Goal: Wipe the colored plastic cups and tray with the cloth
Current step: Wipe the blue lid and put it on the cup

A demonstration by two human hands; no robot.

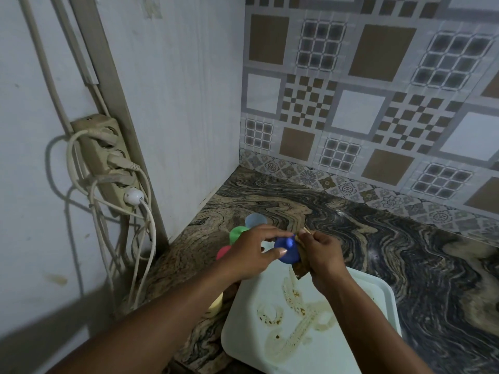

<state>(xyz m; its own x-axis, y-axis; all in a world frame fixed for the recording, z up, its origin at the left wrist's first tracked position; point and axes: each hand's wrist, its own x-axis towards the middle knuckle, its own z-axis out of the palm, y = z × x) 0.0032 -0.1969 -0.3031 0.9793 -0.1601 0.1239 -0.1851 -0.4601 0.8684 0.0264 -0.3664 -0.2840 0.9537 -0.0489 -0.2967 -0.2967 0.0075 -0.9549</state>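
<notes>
My left hand [252, 252] holds a dark blue plastic cup [287, 251] by its side, above the far edge of the tray. My right hand [321, 255] grips a brownish cloth [302, 267] pressed against the blue cup. The white tray [359, 333] lies on the counter below, smeared with brown stains [294, 314]. Behind my left hand stand a pale blue cup [255, 220], a green cup [237, 233] and a red cup [223, 252]. A yellow cup [216, 303] shows partly under my left forearm.
The marbled counter [391, 238] stretches right and back to a patterned tiled wall [378, 103]. On the left wall hangs a power strip [108, 163] with several plugs and dangling cables [140, 252] near the counter's left corner.
</notes>
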